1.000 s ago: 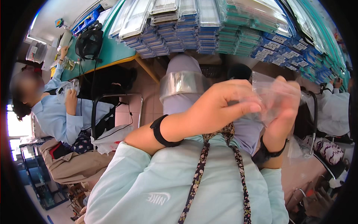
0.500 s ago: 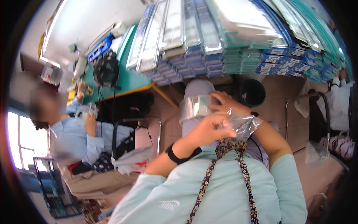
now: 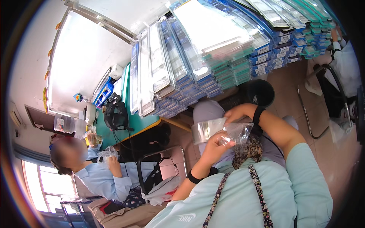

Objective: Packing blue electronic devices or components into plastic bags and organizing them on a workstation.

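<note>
My left hand point(image 3: 217, 147) is closed in a pinch on a clear plastic bag point(image 3: 243, 133), held up in front of my chest. A shiny silvery round container point(image 3: 208, 130), perhaps a shallow tin, rests on my lap. Just beyond the bag, my right hand point(image 3: 237, 113) bends down at the container's near right side. Its fingertips are hidden, so whether it holds anything does not show. Below the bag, a floral cloth point(image 3: 249, 152) with two straps hangs from my neck. Dark bands circle both of my wrists.
Tall stacks of flat, clear-fronted blue and green packages point(image 3: 182, 76) fill the green table point(image 3: 142, 127) ahead. A black backpack point(image 3: 116, 114) sits at its left. A dark bin point(image 3: 261, 92) stands beyond my right hand. At the left, a seated co-worker point(image 3: 110, 174) handles a plastic bag.
My view has turned, so the scene appears tilted. My right hand's fingers, spread against the container before, now point down beside it. My left hand still pinches the plastic bag.
</note>
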### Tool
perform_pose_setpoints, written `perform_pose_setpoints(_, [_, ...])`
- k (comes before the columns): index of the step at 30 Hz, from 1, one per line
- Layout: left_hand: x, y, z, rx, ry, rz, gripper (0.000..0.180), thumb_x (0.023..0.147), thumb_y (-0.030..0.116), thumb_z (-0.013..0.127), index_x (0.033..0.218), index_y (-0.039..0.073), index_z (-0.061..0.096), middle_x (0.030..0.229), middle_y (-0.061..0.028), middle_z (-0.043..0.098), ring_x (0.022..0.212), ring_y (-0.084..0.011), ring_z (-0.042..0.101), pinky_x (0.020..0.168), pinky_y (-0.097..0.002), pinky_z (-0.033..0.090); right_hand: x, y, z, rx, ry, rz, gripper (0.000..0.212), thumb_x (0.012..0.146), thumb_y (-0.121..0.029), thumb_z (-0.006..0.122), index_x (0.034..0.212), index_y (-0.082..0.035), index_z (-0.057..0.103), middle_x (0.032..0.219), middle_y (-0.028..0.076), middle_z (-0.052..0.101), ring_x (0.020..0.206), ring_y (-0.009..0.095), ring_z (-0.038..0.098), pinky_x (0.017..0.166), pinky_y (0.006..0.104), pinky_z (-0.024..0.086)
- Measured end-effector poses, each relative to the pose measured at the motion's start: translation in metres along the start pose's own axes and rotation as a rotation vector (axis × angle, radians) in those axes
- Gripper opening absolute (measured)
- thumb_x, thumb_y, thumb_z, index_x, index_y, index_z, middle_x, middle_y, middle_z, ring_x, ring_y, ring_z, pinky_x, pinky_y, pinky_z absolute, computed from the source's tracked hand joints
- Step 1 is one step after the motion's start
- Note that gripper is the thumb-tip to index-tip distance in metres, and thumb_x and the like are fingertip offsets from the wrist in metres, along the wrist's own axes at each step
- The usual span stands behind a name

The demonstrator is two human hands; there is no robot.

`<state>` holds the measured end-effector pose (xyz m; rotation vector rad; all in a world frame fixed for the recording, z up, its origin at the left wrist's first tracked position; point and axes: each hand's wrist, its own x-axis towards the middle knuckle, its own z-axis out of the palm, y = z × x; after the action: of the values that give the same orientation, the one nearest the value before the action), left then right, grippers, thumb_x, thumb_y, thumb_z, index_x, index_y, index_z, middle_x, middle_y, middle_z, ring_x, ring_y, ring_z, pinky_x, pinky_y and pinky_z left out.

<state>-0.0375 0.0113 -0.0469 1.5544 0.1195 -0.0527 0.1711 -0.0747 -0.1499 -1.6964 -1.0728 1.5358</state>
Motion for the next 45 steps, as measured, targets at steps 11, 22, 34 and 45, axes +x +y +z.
perform_pose_setpoints(11, [0.005,-0.006,0.005,-0.104,0.060,-0.021,0.011,0.083,0.010,0.067,0.085,0.002,0.059,0.087,0.0012,0.054,0.080,-0.0074,0.048,0.073,-0.0217,0.039,0.004,0.003,-0.005,-0.199,0.149,-0.213,0.034,0.081,-0.032,0.065,0.097,-0.002,0.062,0.082,0.010,0.065,0.074,0.016,0.059,0.066,0.0336,0.046])
perform_pose_setpoints(22, [0.007,-0.001,0.009,-0.170,0.069,-0.019,0.010,0.086,0.008,0.063,0.081,0.004,0.055,0.086,0.0022,0.049,0.080,-0.0056,0.048,0.070,-0.0218,0.040,0.045,0.136,-0.011,0.011,-0.187,-0.020,0.034,0.083,-0.025,0.063,0.112,-0.007,0.062,0.101,0.006,0.066,0.088,0.014,0.060,0.074,0.0312,0.049])
perform_pose_setpoints(34, [0.005,0.034,-0.002,0.018,-0.282,0.196,0.007,0.083,0.009,0.064,0.088,0.003,0.064,0.088,-0.0059,0.059,0.086,-0.0175,0.054,0.079,-0.0296,0.041,-0.027,0.053,-0.028,-0.156,0.151,0.000,0.044,0.068,-0.030,0.074,0.101,-0.002,0.065,0.089,0.009,0.067,0.082,0.018,0.062,0.071,0.0305,0.047])
perform_pose_setpoints(45, [-0.002,0.027,0.007,-0.076,-0.377,0.088,0.018,0.086,0.017,0.061,0.092,0.001,0.065,0.094,-0.0076,0.059,0.091,-0.0189,0.053,0.080,-0.0312,0.041,-0.029,0.064,-0.012,-0.603,0.460,-0.026,0.064,0.061,-0.019,0.076,0.121,-0.014,0.055,0.124,0.007,0.050,0.122,0.030,0.041,0.095,0.0475,0.038])
